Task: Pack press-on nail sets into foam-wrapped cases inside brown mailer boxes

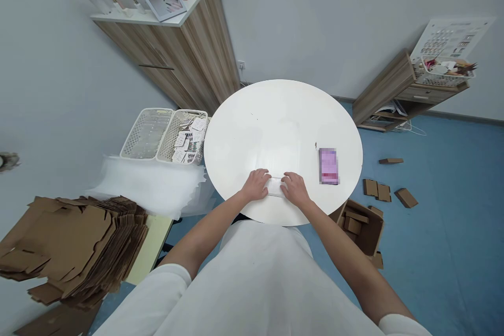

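Note:
On the round white table (283, 110), close to its front edge, lies a small flat whitish packet (275, 187), partly see-through. My left hand (256, 185) grips its left end with bent fingers, and my right hand (294, 188) grips the right end. The fingers cover both ends, so only the middle shows. To the right of my right hand, a purple phone-sized item (328, 166) rests on the tabletop, its face blurred.
At left are two white baskets, one with clear cases (146, 134), one with cards (189, 139), white sheets (153, 184) and stacked flat cardboard (79, 241). At right, an open carton (372, 233) holds small brown boxes; others (377, 190) lie on the floor.

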The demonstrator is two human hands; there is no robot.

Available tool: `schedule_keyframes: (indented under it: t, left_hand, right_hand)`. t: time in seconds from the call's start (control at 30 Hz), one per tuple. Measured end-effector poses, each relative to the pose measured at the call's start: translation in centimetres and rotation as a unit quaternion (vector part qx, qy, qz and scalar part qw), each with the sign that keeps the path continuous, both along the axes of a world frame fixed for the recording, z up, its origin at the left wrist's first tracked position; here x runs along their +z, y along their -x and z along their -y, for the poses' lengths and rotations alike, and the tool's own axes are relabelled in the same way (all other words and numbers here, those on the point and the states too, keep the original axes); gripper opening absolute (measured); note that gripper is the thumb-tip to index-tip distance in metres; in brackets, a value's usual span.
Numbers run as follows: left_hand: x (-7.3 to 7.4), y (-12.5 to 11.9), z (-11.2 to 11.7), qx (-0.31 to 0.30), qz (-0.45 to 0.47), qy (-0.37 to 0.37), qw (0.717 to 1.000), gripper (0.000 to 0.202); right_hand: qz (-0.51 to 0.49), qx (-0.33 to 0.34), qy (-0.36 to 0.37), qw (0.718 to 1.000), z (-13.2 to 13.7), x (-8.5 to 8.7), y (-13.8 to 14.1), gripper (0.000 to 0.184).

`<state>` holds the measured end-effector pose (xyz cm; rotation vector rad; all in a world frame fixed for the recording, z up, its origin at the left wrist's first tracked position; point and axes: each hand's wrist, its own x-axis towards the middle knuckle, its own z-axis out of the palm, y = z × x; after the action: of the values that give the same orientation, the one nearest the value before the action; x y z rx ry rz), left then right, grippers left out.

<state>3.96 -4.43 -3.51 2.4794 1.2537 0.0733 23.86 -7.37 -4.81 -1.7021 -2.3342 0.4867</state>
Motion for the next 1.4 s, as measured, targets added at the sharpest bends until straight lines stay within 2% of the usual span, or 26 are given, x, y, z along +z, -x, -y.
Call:
schedule_keyframes:
  t: [0.07,0.13,0.27,0.37,0.5,0.6,0.67,0.77,0.87,1.03,1.17,1.3,1.4]
  left_hand:
    - [-0.2,-0.5,0.3,-0.064,-0.012,0.011,0.998,0.042]
    - [-0.5,-0.9,0.4,-0.074,-0.031,0.029,0.996,0.046]
    - [-1.0,-1.0,0.4,-0.059,-0.032,0.056,0.996,0.048]
    - [-0.8,-0.8,0.1,-0.046,-0.006,0.089,0.995,0.05]
    - [-0.2,-0.4,-0.1,-0.033,0.039,0.183,0.982,0.046]
    - [0.0,-0.2,0.0,-0.011,0.047,0.259,0.965,0.04]
    - [0.2,0.0,-0.1,0.003,0.055,0.277,0.959,0.038]
    - [0.3,0.0,-0.7,0.029,0.079,0.27,0.959,0.031]
    - [0.2,0.2,-1.5,0.063,0.105,0.25,0.961,0.035]
    - [-0.5,0.9,-2.0,0.137,0.137,0.224,0.955,0.03]
    - [-1.5,1.6,-2.0,0.204,0.089,0.212,0.951,0.023]
    - [-2.2,1.8,-2.0,0.256,0.033,0.206,0.944,0.019]
    - [-2.2,1.8,-1.9,0.287,0.022,0.194,0.938,0.014]
  right_hand:
    - [0.014,0.07,0.021,0.997,0.4,-0.2,0.3,0.024]
    - [0.032,0.094,0.043,0.994,0.7,-0.5,0.5,0.032]
    - [0.045,0.09,0.059,0.993,0.7,-1.0,0.5,0.032]
    - [0.018,0.082,0.081,0.993,0.6,-0.6,0.4,0.033]
    - [-0.051,0.066,0.156,0.984,1.0,0.4,-0.2,0.033]
    - [-0.084,0.037,0.208,0.974,1.4,1.0,-0.6,0.03]
    - [-0.106,0.017,0.222,0.969,1.3,1.3,-0.7,0.028]
    - [-0.138,-0.009,0.225,0.964,0.3,1.4,-0.8,0.026]
    - [-0.153,-0.049,0.236,0.958,-1.2,1.4,-0.9,0.031]
    - [-0.184,-0.121,0.263,0.939,-2.8,1.0,-1.0,0.032]
    - [-0.186,-0.181,0.251,0.933,-3.2,0.1,-1.4,0.028]
    - [-0.12,-0.254,0.222,0.934,-2.9,-1.1,-2.2,0.024]
    - [-0.078,-0.284,0.178,0.939,-2.2,-1.5,-2.7,0.029]
